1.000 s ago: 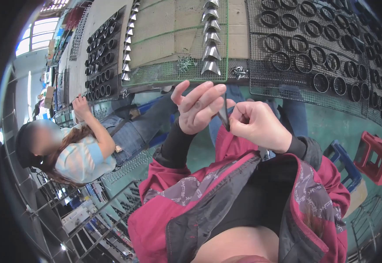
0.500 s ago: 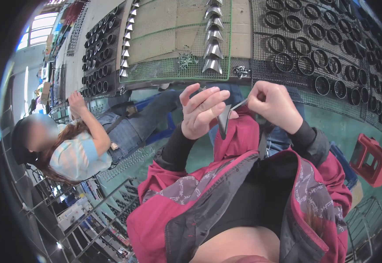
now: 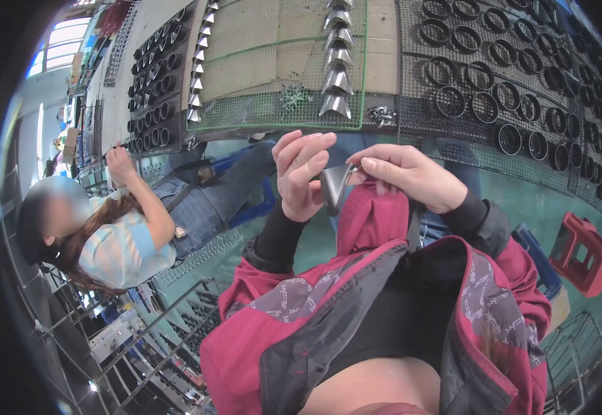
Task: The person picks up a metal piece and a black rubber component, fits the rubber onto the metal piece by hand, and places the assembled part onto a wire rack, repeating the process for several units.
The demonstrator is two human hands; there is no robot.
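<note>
Between my hands is a dark, shiny bent metal piece (image 3: 334, 189), tapering toward its lower end. My left hand (image 3: 299, 178) grips it from the left, its fingers partly curled around the back. From the right, my right hand (image 3: 415, 178) reaches its upper edge with thumb and fingertips pinched together. A small pale bit shows at those fingertips, too small to name. Beyond my hands, a row of similar silver bent pieces (image 3: 336, 81) lies on the green-edged wire mesh (image 3: 246, 114).
Small fasteners (image 3: 294, 95) lie on the mesh, and a second pile of small metal parts (image 3: 382, 116) is to its right. Black rings (image 3: 485, 106) cover the right-hand rack. A co-worker (image 3: 125, 238) sits at the left. A red stool (image 3: 583, 254) stands at the right.
The metal piece has turned to show its broad face and moved slightly left. My right hand has lowered and come in to its upper edge; the thin strip at its fingertips no longer shows.
</note>
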